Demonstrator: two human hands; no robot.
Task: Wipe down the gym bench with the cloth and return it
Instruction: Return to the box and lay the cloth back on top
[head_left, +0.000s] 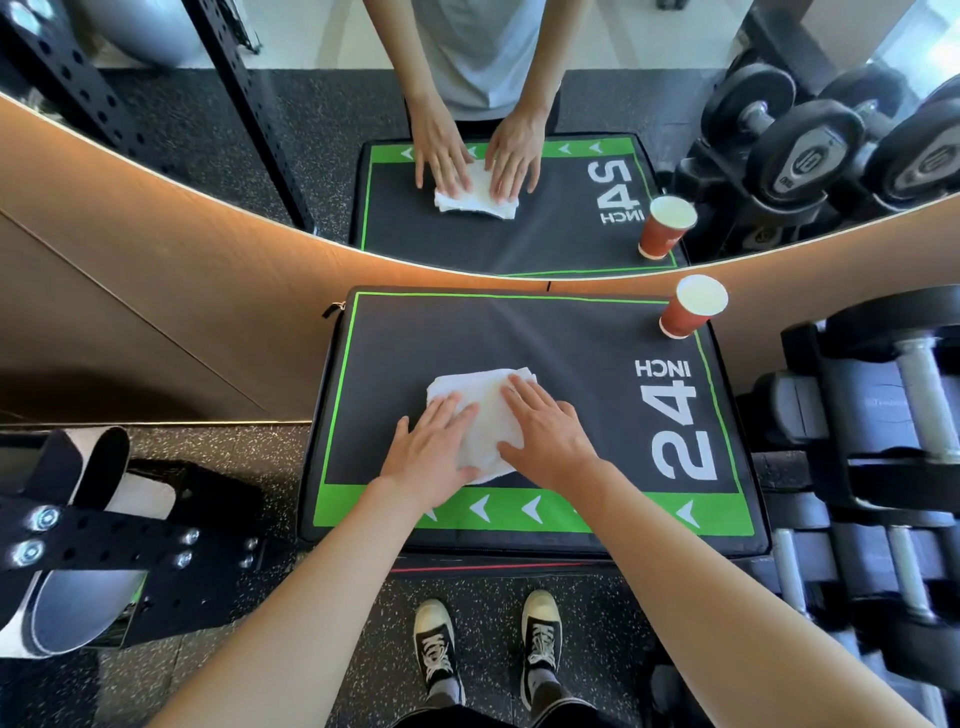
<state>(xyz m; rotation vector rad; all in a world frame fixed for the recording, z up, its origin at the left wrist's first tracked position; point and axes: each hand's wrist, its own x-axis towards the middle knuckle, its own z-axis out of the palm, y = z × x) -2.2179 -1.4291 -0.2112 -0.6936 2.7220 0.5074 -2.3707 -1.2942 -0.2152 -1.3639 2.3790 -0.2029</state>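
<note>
The bench is a black padded box (571, 364) with green borders and "24 INCH" printed on its top. A folded white cloth (480, 397) lies flat near the middle of that top. My left hand (431, 457) presses on the cloth's left and near part with straight fingers. My right hand (548, 434) lies flat on the cloth's right edge, its fingers spread and partly on the black surface. Both hands cover the near half of the cloth.
A red paper cup (691, 307) stands at the box's far right corner. A rack of dumbbells (883, 441) is close on the right. A black perforated rack part (104, 540) is at the left. A wall mirror (493, 130) behind reflects the scene.
</note>
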